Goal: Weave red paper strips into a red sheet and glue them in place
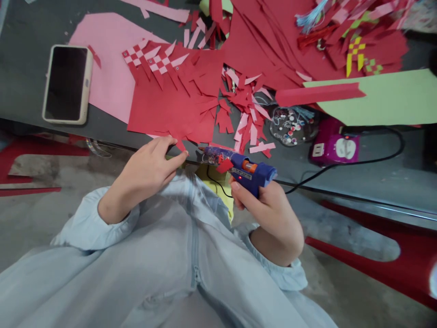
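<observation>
My right hand [269, 200] is wrapped round the handle of a blue hot glue gun [262, 174], its nozzle pointing left along the table's front edge. A small red light glows on its side, and a red paper scrap [224, 165] clings to the barrel. At the table edge, left of the nozzle, my left hand [150, 168] pinches a small red paper piece [180, 145] between thumb and fingers. Just beyond it lies a red paper sheet [170, 109] bearing red-and-pink woven paper fish [159, 64] and loose red strips.
A phone [66, 84] rests at the left on pink paper [112, 98]. Red and pink scraps [251, 125] lie mid-table, near a clear dish of beads [292, 130]. A purple power box [332, 148] with a black cable [362, 162] stands right, below green paper [392, 100]. Red stools flank me.
</observation>
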`<state>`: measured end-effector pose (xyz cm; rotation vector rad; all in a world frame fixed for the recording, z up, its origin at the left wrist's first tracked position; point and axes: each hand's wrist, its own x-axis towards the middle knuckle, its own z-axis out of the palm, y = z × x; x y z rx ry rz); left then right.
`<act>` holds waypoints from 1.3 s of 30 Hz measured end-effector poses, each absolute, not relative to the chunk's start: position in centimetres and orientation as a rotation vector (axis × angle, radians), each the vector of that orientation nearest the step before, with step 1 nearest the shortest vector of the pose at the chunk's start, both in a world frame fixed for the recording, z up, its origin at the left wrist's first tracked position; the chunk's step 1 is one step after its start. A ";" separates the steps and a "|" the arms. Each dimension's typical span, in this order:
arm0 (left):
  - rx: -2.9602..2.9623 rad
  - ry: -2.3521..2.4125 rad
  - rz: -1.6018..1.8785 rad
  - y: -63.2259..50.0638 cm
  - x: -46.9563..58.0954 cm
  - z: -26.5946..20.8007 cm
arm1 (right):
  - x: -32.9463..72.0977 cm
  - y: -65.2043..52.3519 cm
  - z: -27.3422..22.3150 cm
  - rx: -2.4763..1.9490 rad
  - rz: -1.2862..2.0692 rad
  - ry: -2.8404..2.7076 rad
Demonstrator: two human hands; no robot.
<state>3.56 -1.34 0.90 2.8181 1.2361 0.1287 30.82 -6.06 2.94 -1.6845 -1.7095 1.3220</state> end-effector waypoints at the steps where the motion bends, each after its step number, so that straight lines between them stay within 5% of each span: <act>1: 2.821 1.220 0.131 -1.3 3.5 0.9 | 30.8 -6.0 3.0 -1.685 1.323 -1.713; 39: 2.769 1.224 0.274 -1.7 3.7 0.4 | 30.9 -6.1 2.9 -1.739 1.337 -1.710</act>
